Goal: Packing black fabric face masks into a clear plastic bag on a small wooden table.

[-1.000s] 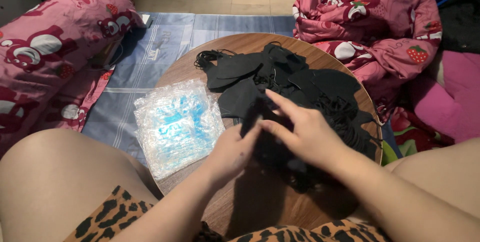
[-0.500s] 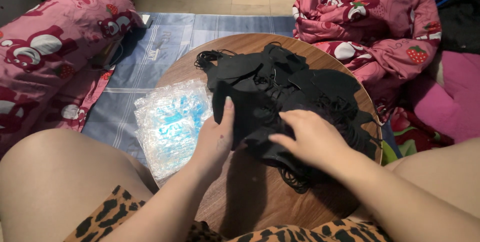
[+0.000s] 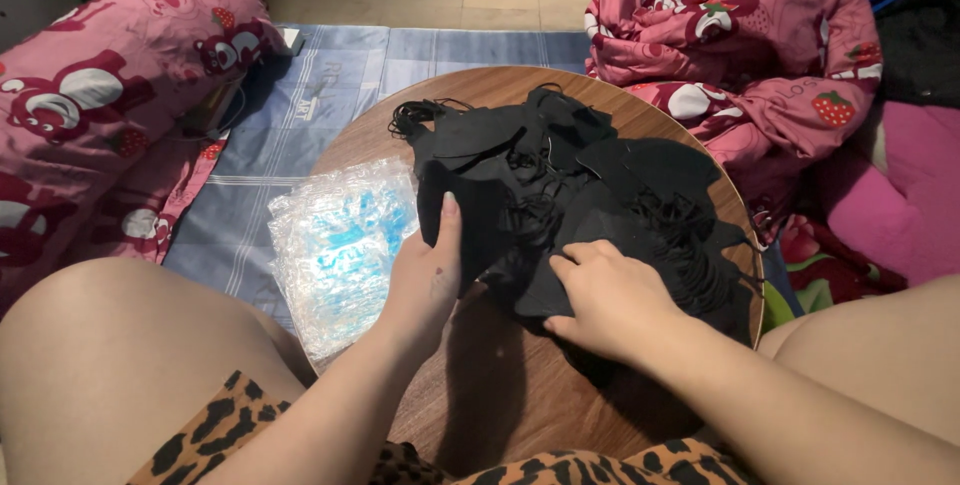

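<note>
- On the round wooden table (image 3: 520,385), across its far and right part, lies the biggest thing in play: a loose heap of black face masks (image 3: 570,195) with thin ear loops tangled through it. They look light, soft and floppy; a single one would likely drag its neighbours along by the loops, so a pinch at a flat edge of one mask seems safer than pulling a loop.
- Beside the heap, at the table's left edge and hanging slightly over it, sits a stack of clear plastic sleeves (image 3: 340,245) with pale blue print. They look glossy and probably slippery, best lifted by a corner.
- Right hand (image 3: 610,300) lies palm down on the near edge of the heap, fingers partly curled and pressing on the black fabric; whether it grips a mask I cannot tell.
- Left hand (image 3: 432,270) stands on edge, fingers straight and together, against the heap's left side, between masks and sleeves, holding nothing.
- Around the table: pink printed bedding on both sides, a blue mat beyond.
</note>
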